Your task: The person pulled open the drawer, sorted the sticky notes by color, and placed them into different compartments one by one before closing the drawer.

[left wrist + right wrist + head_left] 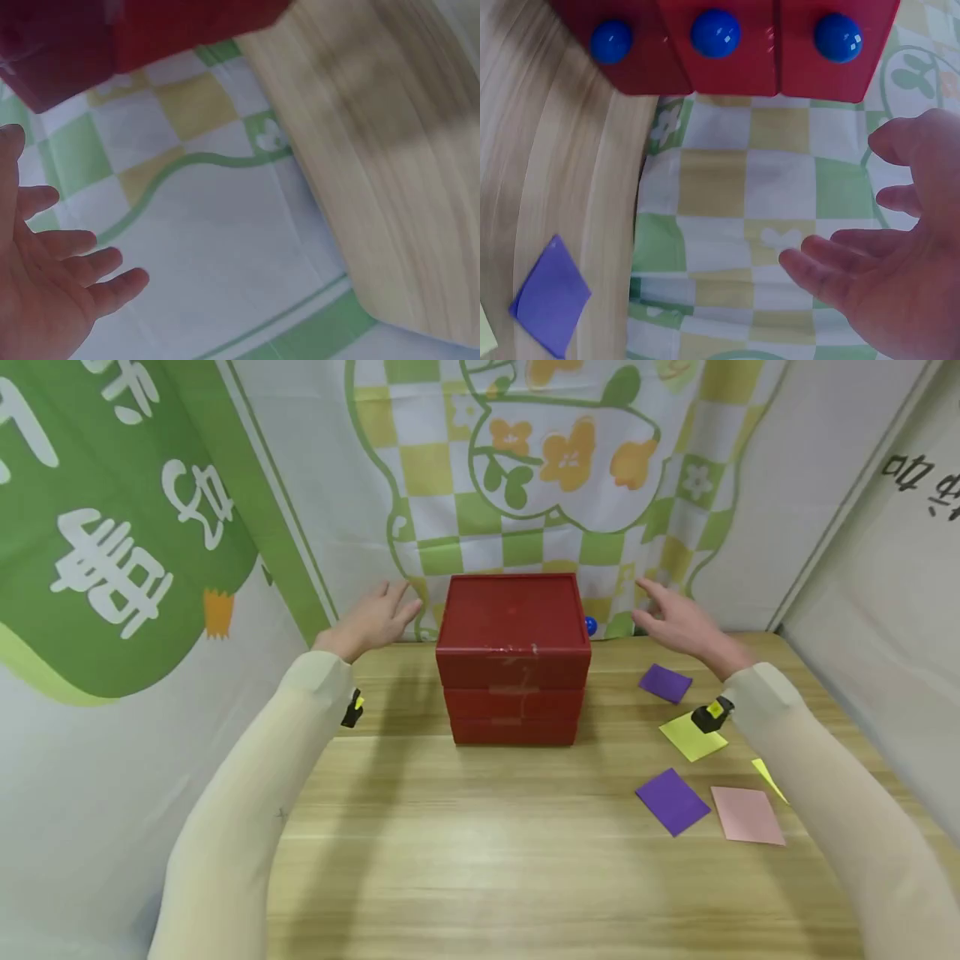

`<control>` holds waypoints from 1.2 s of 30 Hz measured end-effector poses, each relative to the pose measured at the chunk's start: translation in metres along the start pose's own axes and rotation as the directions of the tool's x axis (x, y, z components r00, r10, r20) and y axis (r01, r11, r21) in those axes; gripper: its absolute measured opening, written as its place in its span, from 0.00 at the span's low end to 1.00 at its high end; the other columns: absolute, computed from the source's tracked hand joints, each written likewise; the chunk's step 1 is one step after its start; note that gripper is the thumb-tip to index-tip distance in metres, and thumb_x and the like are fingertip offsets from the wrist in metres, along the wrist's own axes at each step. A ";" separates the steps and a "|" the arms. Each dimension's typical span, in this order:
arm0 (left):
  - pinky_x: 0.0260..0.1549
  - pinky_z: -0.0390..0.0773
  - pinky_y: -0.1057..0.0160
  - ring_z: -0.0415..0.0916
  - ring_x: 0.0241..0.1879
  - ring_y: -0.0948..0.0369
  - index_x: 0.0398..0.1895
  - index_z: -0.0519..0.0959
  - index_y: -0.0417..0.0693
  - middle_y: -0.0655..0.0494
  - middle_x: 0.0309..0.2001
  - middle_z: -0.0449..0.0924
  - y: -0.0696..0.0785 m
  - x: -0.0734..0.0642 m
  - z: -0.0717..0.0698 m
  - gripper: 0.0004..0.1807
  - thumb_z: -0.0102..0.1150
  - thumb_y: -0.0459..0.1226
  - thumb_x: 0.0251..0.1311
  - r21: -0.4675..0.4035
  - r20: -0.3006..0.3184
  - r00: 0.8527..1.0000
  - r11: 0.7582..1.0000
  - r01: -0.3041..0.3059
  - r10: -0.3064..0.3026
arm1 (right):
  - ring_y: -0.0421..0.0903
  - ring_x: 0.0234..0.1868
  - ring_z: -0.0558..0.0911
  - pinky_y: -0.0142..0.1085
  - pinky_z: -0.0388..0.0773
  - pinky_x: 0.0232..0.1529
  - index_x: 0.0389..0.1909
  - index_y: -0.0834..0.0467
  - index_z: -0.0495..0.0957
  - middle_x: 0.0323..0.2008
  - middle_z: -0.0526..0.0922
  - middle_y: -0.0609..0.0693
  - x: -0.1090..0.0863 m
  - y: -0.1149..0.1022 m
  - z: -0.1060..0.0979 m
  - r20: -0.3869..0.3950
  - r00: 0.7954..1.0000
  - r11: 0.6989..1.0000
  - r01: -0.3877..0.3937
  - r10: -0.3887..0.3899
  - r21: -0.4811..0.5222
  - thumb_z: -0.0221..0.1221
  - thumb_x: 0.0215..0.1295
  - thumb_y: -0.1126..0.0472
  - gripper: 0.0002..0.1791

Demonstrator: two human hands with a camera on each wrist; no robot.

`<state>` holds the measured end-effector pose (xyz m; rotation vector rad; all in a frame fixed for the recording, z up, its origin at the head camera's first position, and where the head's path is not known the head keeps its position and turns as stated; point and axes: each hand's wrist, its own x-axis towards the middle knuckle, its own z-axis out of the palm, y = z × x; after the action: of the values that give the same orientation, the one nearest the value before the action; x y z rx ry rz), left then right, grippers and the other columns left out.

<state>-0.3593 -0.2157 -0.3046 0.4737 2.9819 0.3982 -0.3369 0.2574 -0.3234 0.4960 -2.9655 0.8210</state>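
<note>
A red box of stacked drawers [513, 618] stands near the back of the wooden table. On its right side, the right wrist view shows three drawer fronts with blue round knobs [715, 33]. My left hand [375, 620] is held in the air to the left of the box, fingers spread and apart from it. To the right of the box hovers my right hand [682, 622], also with fingers extended and holding nothing. In the left wrist view the left hand [52, 277] shows its palm, with a lower part of the red box [187, 30] above.
On the right of the table [480, 860] lie purple sticky notes [673, 802], a yellow note [692, 737] and a pink note [747, 815]. A checked, flowered cloth [480, 518] hangs behind the box. White and green cloth walls close in both sides.
</note>
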 end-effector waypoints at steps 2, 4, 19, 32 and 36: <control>0.76 0.41 0.40 0.37 0.77 0.41 0.80 0.38 0.47 0.37 0.78 0.37 0.002 -0.002 -0.001 0.41 0.22 0.62 0.74 -0.025 -0.004 1.000 1.000 -0.012 0.012 | 0.67 0.65 0.70 0.61 0.66 0.66 0.78 0.58 0.46 0.71 0.61 0.69 0.000 -0.003 0.003 0.000 1.000 0.999 -0.005 0.005 0.051 0.46 0.75 0.47 0.38; 0.76 0.44 0.41 0.40 0.77 0.42 0.80 0.40 0.46 0.40 0.79 0.41 0.004 -0.002 -0.002 0.41 0.23 0.61 0.74 -0.066 -0.017 0.999 0.997 -0.032 0.031 | 0.65 0.65 0.71 0.60 0.69 0.64 0.78 0.57 0.48 0.70 0.63 0.69 0.000 -0.006 0.004 0.003 1.000 0.995 -0.013 0.013 0.103 0.46 0.75 0.47 0.37; 0.68 0.66 0.43 0.62 0.70 0.48 0.78 0.50 0.56 0.44 0.72 0.61 0.013 -0.014 0.000 0.40 0.30 0.65 0.70 -0.446 -0.008 0.999 0.894 -0.032 0.031 | 0.58 0.52 0.78 0.26 0.82 0.35 0.70 0.61 0.61 0.60 0.73 0.67 0.001 -0.017 0.008 -0.064 0.998 0.935 0.004 0.020 0.355 0.49 0.75 0.51 0.29; 0.59 0.79 0.49 0.66 0.69 0.47 0.77 0.53 0.45 0.45 0.76 0.54 0.029 -0.027 0.006 0.36 0.37 0.55 0.75 -0.677 0.020 0.999 0.736 -0.010 0.031 | 0.43 0.42 0.82 0.29 0.83 0.35 0.63 0.63 0.70 0.54 0.78 0.66 0.008 -0.026 0.024 -0.087 0.996 0.917 0.054 -0.021 0.394 0.52 0.74 0.55 0.23; 0.57 0.80 0.51 0.66 0.69 0.47 0.77 0.53 0.44 0.45 0.76 0.54 0.035 -0.031 0.005 0.37 0.39 0.55 0.74 -0.709 0.011 1.000 0.705 -0.010 0.026 | 0.55 0.48 0.82 0.29 0.83 0.36 0.63 0.63 0.70 0.56 0.78 0.66 0.010 -0.027 0.029 -0.081 0.996 0.909 0.058 -0.026 0.413 0.53 0.74 0.53 0.24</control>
<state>-0.3189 -0.1922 -0.2987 0.3995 2.4967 1.4516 -0.3361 0.2175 -0.3340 0.5237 -2.6976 1.4423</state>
